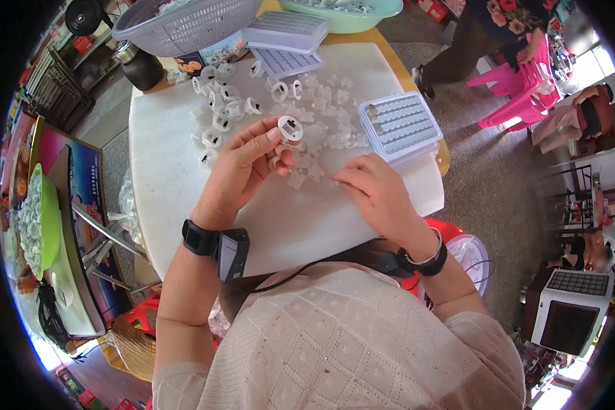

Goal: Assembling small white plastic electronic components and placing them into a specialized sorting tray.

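Note:
My left hand (256,154) pinches a round white plastic part (290,128) with a dark centre, held up over the table. Its fingers are curled around the part's lower side. My right hand (374,188) hovers low at the table's near right, fingertips bunched together beside the loose clear pieces; whether something small sits between them is hidden. Several more round white parts (222,121) lie in a cluster to the left. Small translucent plastic pieces (321,102) are scattered across the middle, some just beyond my hands.
Stacked trays with rows of slots (403,126) stand at the right edge. More trays (283,61), a grey basket (184,31) and a green basin (362,19) are at the back. A dark flask (140,68) stands back left. A person stands near a pink chair (519,89) at the upper right.

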A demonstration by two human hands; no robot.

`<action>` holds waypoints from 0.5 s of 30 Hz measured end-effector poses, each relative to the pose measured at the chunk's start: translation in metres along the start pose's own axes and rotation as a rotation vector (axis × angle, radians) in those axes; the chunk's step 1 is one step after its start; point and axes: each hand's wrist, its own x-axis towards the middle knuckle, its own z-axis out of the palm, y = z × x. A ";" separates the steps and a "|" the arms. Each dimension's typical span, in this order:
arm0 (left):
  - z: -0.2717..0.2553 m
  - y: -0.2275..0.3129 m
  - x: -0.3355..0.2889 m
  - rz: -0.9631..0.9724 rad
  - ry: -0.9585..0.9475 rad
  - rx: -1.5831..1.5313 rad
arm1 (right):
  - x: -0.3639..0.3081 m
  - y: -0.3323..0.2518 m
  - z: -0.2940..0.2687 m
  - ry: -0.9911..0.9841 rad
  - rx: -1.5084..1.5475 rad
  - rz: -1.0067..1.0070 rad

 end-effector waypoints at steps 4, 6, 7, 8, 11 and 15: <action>0.001 0.000 -0.001 -0.014 0.027 0.032 | -0.004 -0.002 -0.017 -0.098 -0.209 -0.121; 0.001 -0.002 0.001 -0.021 0.026 0.025 | 0.001 -0.001 -0.017 -0.146 -0.263 -0.184; 0.001 -0.003 0.001 -0.024 0.027 0.018 | 0.004 -0.001 -0.017 -0.196 -0.316 -0.250; 0.001 -0.003 0.002 -0.026 0.022 0.019 | 0.006 -0.001 -0.014 -0.193 -0.319 -0.246; -0.001 -0.002 0.002 -0.027 0.004 0.001 | 0.008 0.001 -0.010 -0.067 -0.290 -0.289; -0.001 -0.006 0.003 -0.018 -0.002 0.023 | -0.006 0.001 -0.018 -0.063 -0.179 -0.003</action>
